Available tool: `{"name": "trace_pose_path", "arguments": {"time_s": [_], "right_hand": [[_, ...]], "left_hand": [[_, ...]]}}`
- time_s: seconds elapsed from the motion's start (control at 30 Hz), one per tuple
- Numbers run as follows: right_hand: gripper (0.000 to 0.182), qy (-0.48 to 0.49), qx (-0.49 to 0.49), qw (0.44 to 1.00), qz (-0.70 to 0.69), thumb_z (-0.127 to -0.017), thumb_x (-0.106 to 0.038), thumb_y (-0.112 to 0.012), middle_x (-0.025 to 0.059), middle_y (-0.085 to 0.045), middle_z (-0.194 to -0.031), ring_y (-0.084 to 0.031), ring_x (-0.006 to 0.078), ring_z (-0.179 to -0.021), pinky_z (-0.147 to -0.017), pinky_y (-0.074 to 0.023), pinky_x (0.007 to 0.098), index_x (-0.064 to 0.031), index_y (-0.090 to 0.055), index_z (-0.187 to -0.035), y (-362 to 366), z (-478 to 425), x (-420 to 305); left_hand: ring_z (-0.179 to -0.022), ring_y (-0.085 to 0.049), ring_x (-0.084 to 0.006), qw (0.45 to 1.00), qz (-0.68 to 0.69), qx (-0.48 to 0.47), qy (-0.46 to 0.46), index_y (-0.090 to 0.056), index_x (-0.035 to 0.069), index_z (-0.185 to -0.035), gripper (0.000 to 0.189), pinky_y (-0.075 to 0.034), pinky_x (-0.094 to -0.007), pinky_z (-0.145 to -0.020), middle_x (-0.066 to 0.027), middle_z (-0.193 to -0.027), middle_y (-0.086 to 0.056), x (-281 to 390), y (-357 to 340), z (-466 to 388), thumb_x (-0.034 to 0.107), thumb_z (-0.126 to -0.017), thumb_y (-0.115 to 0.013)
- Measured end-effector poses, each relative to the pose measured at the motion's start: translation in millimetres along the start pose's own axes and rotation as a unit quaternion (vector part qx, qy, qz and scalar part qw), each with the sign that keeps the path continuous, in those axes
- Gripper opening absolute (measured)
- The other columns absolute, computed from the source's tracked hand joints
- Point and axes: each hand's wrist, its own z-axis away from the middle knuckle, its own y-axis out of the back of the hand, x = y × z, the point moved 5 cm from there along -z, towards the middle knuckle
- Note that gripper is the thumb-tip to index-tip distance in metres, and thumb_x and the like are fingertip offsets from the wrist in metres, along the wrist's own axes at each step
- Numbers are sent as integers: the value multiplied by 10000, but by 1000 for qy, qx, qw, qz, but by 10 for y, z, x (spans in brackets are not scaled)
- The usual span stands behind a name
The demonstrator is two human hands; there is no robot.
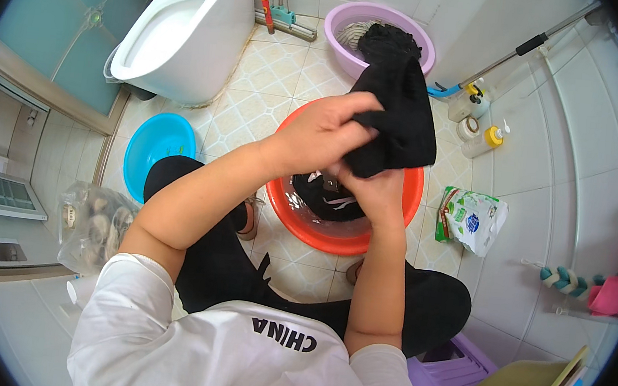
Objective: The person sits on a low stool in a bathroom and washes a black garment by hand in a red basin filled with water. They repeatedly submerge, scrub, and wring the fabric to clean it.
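Observation:
A black cloth garment (396,129) is held up over an orange-red basin (315,241). My left hand (326,130) pinches a fold near its upper left side. Beneath its lower edge, my right hand (373,193) grips the fabric, though the garment hides most of those fingers. In the basin, water surrounds more dark clothing (336,204) with a pale strip on it. Beyond stands a lilac basin (336,56) holding a black garment (387,44) and a striped cloth (355,34); the raised garment overlaps its near rim in view.
A blue basin (139,160) and a clear plastic bag (93,228) are on the left, below the toilet (189,42). On the right are a detergent pouch (471,220), pump bottles (484,143) and a blue-ended pole (488,71). A squeegee mop (289,23) stands behind.

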Motion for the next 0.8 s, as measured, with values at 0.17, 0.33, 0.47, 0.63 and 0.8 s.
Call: {"name": "trace_pose_path", "arguments": {"time_s": [0.17, 0.33, 0.47, 0.63, 0.8], "right_hand": [[439, -57, 114, 949, -287, -858, -154, -680, 108, -585, -1213, -601, 240, -1063, -922, -491, 360, -3, -541, -1246, 135, -310, -214], [337, -85, 148, 824, -540, -906, -96, -602, 131, -600, -1217, -620, 268, -1065, -932, -528, 398, -5, -562, -1227, 197, -599, -901], [354, -111, 16, 698, -708, -933, -152, -554, 144, -596, -1254, -595, 295, -1123, -959, -507, 401, 14, -544, -1246, 161, -712, -967], [346, -72, 17, 652, -755, -948, -185, -525, 154, -599, -1253, -584, 312, -1143, -1000, -477, 432, 18, -560, -1227, 388, -759, -1071], [408, -159, 359, 813, -430, -869, -175, -640, 150, -618, -1190, -615, 280, -1065, -954, -512, 393, 81, -569, -1179, 687, -461, 250]], "left_hand": [[-1107, -555, -171, 987, -27, -39, -153, -504, -1, -1236, 583, -430, -331, -988, -61, -1159, -575, 305, 231, 49, 288, -812, -780], [-1371, -339, -323, 988, -89, 33, -125, -313, 14, -1413, 1112, -285, -443, -1136, -188, -1441, -361, -487, 161, 160, 335, -538, -920], [-1356, -341, -351, 957, -169, 174, -159, -352, 32, -1387, 1056, -310, -431, -1119, -226, -1416, -364, -794, -281, 2, 240, -522, -922], [-1071, -614, -304, 977, -94, 184, -55, -610, 34, -1116, 425, -487, -351, -914, -144, -1139, -633, -1336, 132, -252, 111, -728, -766], [-879, -638, -162, 905, 261, 334, 33, -644, 37, -1062, 200, -525, -304, -767, -81, -974, -676, -1540, 711, -106, 125, -914, -543]]}}
